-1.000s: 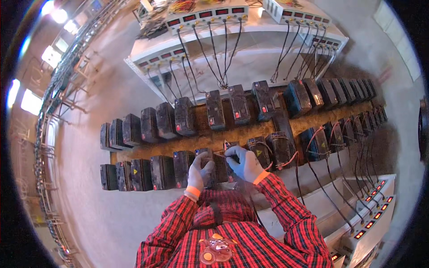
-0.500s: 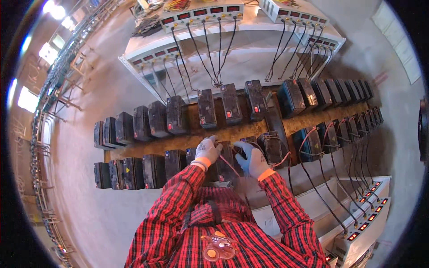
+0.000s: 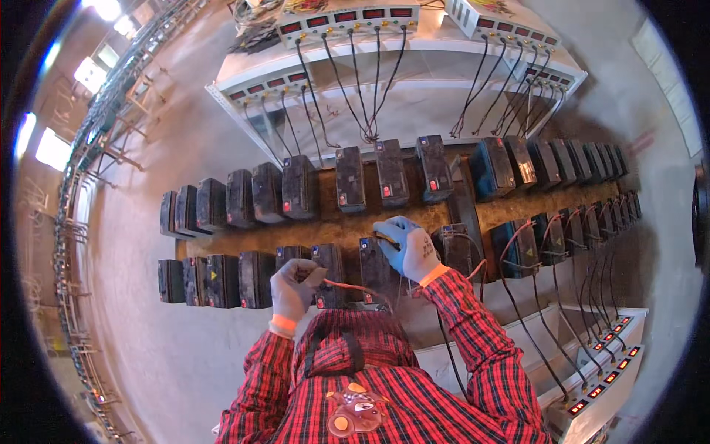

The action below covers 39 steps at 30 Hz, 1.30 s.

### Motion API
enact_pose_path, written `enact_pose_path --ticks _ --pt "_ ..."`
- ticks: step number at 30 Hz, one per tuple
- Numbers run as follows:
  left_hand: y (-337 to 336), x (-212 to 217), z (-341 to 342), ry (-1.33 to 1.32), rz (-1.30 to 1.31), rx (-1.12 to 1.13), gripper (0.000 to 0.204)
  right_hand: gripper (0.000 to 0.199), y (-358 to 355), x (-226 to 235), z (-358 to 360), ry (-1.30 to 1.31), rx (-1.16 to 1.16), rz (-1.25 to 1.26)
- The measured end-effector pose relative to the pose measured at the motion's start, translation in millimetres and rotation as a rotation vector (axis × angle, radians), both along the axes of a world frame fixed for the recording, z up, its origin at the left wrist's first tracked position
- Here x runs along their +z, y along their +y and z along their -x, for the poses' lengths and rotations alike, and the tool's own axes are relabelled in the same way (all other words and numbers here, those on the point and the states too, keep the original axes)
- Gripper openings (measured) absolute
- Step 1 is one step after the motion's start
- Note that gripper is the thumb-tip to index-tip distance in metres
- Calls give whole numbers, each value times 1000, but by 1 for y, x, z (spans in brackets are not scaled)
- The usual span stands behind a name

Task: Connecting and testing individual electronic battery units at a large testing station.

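Two rows of black batteries are lying across a brown board (image 3: 414,214), the far row (image 3: 350,179) running from nine o'clock toward two o'clock and the near row (image 3: 244,277) sitting just ahead of the person's chest. Open grey floor (image 3: 148,348) is spreading out at eight o'clock, while white charger units (image 3: 599,370) are crowding the four o'clock side and a white charger rack (image 3: 414,81) is closing off twelve o'clock. Between the rows a bare strip of board is leaving only narrow room.

Reaching forward with the wrist bent, the left hand (image 3: 293,287) in a grey glove is curling its fingers around one end of a red wire (image 3: 347,286) at the top of a near-row battery (image 3: 328,272). Stretching farther out, the right hand (image 3: 409,246) in a blue-and-grey glove is pinching a small clip over the neighbouring battery (image 3: 376,263), fingers closed on it.

Battery terminals under both gloves are staying hidden, and the clip itself is too small to make out clearly
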<state>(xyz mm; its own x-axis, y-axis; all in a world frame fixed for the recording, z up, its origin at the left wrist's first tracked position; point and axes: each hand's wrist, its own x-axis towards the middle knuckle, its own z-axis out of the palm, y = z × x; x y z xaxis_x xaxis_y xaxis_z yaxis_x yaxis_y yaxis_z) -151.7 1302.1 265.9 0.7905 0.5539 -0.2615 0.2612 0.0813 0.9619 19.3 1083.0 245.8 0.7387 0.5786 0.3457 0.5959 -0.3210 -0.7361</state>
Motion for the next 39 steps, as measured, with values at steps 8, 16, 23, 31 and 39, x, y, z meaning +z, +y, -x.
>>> enact_pose_path --ticks 8,16,23,31,39 --pt "-62 -11 10 -87 -370 -151 10 28 26 -75 -6 39 33 104" --pt "-62 -39 18 7 -177 -232 10 28 28 -95 1 -203 86 308" --pt "-59 -55 23 59 84 -165 13 29 33 -91 -2 -368 142 480" --pt "-56 -54 24 142 81 -153 14 24 29 -93 -5 -261 138 301" --pt "-57 -58 26 173 82 -145 15 24 44 -77 -6 -380 232 663"
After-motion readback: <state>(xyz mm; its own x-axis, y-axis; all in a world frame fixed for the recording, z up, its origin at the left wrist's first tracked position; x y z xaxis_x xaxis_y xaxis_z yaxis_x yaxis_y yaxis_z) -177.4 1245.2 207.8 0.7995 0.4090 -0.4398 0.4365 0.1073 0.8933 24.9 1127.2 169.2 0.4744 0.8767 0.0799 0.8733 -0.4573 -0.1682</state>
